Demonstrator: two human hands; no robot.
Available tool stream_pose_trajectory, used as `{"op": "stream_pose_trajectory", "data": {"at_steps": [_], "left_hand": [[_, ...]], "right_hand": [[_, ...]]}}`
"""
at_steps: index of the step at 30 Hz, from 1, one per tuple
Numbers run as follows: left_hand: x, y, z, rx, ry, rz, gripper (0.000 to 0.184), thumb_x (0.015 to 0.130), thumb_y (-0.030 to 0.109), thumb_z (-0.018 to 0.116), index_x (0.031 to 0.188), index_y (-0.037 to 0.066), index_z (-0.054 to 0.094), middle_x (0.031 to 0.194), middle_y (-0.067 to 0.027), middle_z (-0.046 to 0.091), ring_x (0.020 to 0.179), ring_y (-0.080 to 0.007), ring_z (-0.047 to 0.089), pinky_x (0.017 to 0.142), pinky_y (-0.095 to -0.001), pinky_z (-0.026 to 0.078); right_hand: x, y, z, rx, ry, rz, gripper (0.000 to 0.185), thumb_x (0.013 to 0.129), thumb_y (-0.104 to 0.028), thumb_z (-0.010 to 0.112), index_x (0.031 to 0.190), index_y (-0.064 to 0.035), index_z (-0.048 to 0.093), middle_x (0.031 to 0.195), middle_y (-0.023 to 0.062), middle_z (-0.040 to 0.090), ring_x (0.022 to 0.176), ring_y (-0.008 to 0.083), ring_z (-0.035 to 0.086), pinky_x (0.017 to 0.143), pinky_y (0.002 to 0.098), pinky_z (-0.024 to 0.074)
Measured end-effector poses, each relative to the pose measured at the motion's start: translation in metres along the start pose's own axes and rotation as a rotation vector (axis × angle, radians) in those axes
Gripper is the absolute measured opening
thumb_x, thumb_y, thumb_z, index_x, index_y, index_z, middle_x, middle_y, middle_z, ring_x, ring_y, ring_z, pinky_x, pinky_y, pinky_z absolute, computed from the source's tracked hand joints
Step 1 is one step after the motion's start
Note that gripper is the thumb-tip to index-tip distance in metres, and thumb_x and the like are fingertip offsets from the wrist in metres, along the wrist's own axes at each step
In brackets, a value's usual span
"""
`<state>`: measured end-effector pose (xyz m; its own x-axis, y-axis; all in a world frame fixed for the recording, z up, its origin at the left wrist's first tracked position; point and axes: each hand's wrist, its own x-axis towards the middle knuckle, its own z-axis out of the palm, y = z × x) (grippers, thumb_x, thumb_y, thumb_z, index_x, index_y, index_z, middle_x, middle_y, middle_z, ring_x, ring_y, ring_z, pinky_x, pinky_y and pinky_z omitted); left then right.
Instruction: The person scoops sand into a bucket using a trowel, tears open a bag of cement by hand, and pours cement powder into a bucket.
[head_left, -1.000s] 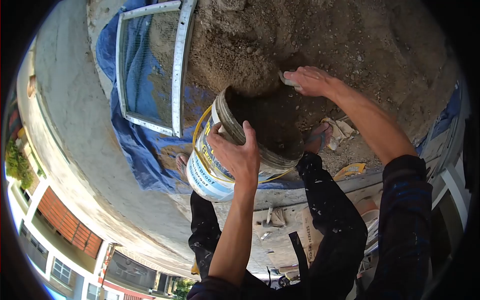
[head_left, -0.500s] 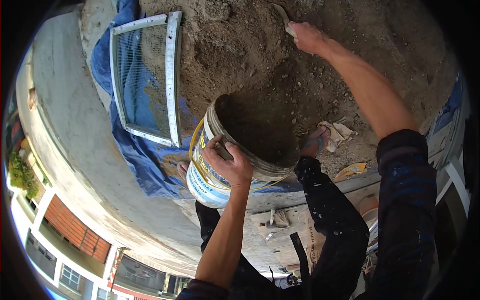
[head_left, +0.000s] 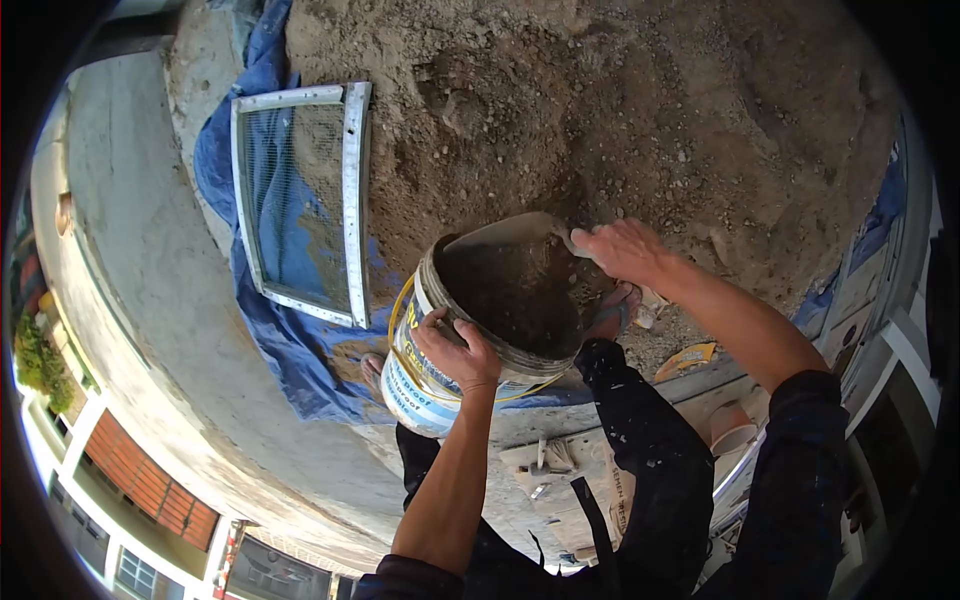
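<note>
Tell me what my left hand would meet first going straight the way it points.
Your left hand would meet the bucket first; it seems to rest against it, though depth is unclear.

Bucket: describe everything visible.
The bucket looks plastic: white and blue, printed lettering, a grimy, ribbed rim, and a yellow handle lying around its side. It tilts, mouth towards the soil pile, with loose soil inside. The left hand holds its side; the right hand is near the rim. What supports it is unclear.
</note>
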<state>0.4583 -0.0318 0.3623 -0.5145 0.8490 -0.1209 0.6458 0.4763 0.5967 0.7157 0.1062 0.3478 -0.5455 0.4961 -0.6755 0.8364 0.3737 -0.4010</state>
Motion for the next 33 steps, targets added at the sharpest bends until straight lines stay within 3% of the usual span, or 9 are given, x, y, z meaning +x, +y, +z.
{"op": "stream_pose_trajectory", "data": {"at_steps": [3,5,11,14,17,18,24,29,33], "left_hand": [[-0.001,0.000,0.002,-0.033,0.019,0.005,0.028,0.077,0.012,0.050,0.101,-0.002,0.051,0.095,-0.0185,0.045,0.092,-0.0356,0.044,0.084,-0.0442,0.034],[0.000,-0.005,0.003,-0.038,-0.002,-0.010,0.028,0.077,0.012,0.050,0.101,-0.002,0.051,0.095,-0.0187,0.045,0.092,-0.0357,0.044,0.085,-0.0442,0.034],[0.001,-0.003,0.004,-0.039,-0.001,-0.017,0.027,0.077,0.012,0.050,0.100,-0.002,0.051,0.095,-0.0184,0.045,0.091,-0.0351,0.044,0.085,-0.0440,0.035],[0.000,-0.004,0.004,0.013,-0.009,0.015,0.026,0.081,0.015,0.047,0.101,-0.003,0.050,0.097,-0.0166,0.044,0.092,-0.0318,0.044,0.086,-0.0420,0.035],[0.001,0.001,0.001,0.006,-0.027,-0.014,0.027,0.082,0.015,0.047,0.101,-0.003,0.050,0.098,-0.0170,0.045,0.095,-0.0324,0.044,0.088,-0.0423,0.035],[0.002,0.000,0.002,0.012,-0.031,0.001,0.027,0.082,0.015,0.047,0.101,-0.003,0.050,0.098,-0.0170,0.045,0.095,-0.0324,0.044,0.088,-0.0423,0.035],[0.004,-0.003,0.006,0.001,0.030,0.033,0.027,0.079,0.014,0.049,0.100,-0.003,0.051,0.096,-0.0180,0.046,0.093,-0.0348,0.046,0.086,-0.0437,0.036],[0.003,-0.003,0.005,-0.005,0.017,0.032,0.029,0.080,0.016,0.049,0.101,-0.004,0.051,0.096,-0.0174,0.046,0.093,-0.0343,0.046,0.086,-0.0436,0.035],[0.001,0.001,0.004,0.019,-0.002,0.024,0.029,0.080,0.016,0.048,0.101,-0.004,0.051,0.096,-0.0174,0.046,0.093,-0.0340,0.045,0.087,-0.0435,0.035]], "right_hand": [[0.007,0.045,-0.031,0.204,0.263,0.329,0.021,0.084,-0.004,0.054,0.105,-0.0046,0.050,0.081,0.0228,0.065,0.081,0.0413,0.065,0.067,0.0501,0.0533],[0.037,0.098,-0.027,0.170,0.266,0.382,0.030,0.083,-0.003,0.056,0.113,-0.0017,0.051,0.095,0.0271,0.063,0.089,0.0438,0.063,0.074,0.0501,0.0526],[0.057,0.118,0.034,0.280,0.272,0.267,0.046,0.083,-0.004,0.056,0.128,-0.0030,0.048,0.117,0.0298,0.055,0.103,0.0456,0.057,0.089,0.0496,0.0475],[0.050,0.088,0.022,0.256,0.022,0.210,0.038,0.082,-0.001,0.054,0.120,-0.0011,0.052,0.111,0.0285,0.059,0.103,0.0453,0.058,0.086,0.0501,0.0488],[0.053,0.033,0.029,0.315,-0.006,0.264,0.029,0.083,0.002,0.048,0.110,-0.0008,0.056,0.110,0.0238,0.062,0.104,0.0435,0.059,0.085,0.0517,0.0497],[0.060,0.031,0.056,0.335,0.073,0.248,0.029,0.081,0.000,0.052,0.110,0.0037,0.053,0.097,0.0287,0.063,0.094,0.0466,0.061,0.077,0.0522,0.0502],[0.002,0.003,0.085,0.385,0.070,0.227,0.027,0.084,-0.001,0.049,0.110,-0.0043,0.053,0.106,0.0229,0.062,0.103,0.0415,0.059,0.081,0.0514,0.0504],[-0.072,-0.010,0.048,0.127,-0.142,0.016,0.025,0.084,-0.005,0.051,0.110,-0.0077,0.051,0.085,0.0203,0.065,0.084,0.0406,0.065,0.069,0.0518,0.0517],[-0.085,0.067,0.024,0.156,0.281,0.440,0.026,0.082,-0.003,0.056,0.108,-0.0070,0.051,0.082,0.0221,0.065,0.078,0.0418,0.065,0.065,0.0518,0.0514]]}}
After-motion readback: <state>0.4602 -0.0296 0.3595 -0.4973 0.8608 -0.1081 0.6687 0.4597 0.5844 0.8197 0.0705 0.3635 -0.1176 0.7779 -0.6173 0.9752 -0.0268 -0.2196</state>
